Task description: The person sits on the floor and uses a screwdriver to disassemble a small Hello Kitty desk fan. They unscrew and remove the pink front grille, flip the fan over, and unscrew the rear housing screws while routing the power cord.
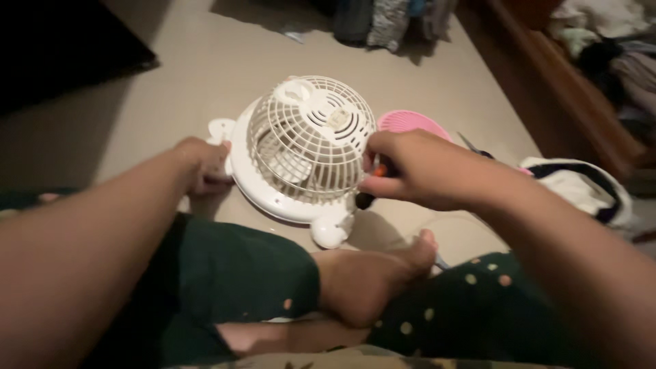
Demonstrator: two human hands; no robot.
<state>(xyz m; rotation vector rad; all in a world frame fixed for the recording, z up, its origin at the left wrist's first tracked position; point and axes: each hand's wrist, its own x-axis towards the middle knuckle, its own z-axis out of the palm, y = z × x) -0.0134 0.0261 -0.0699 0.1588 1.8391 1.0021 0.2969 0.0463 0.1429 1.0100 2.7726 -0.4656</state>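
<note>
A small white fan (304, 147) lies on the tiled floor with its grille facing up. My left hand (205, 164) grips the fan's left rim beside a round white foot (221, 128). My right hand (417, 167) is closed around a screwdriver (372, 184) with an orange and black handle, held against the right side of the grille. Another white foot (331, 231) of the fan points toward my legs.
A pink round grille part (410, 123) lies behind my right hand. A white and dark cloth bag (581, 188) sits at right. A wooden bed frame (567, 89) runs along the far right. Clothes (386, 20) hang at the top. My crossed legs (355, 280) fill the foreground.
</note>
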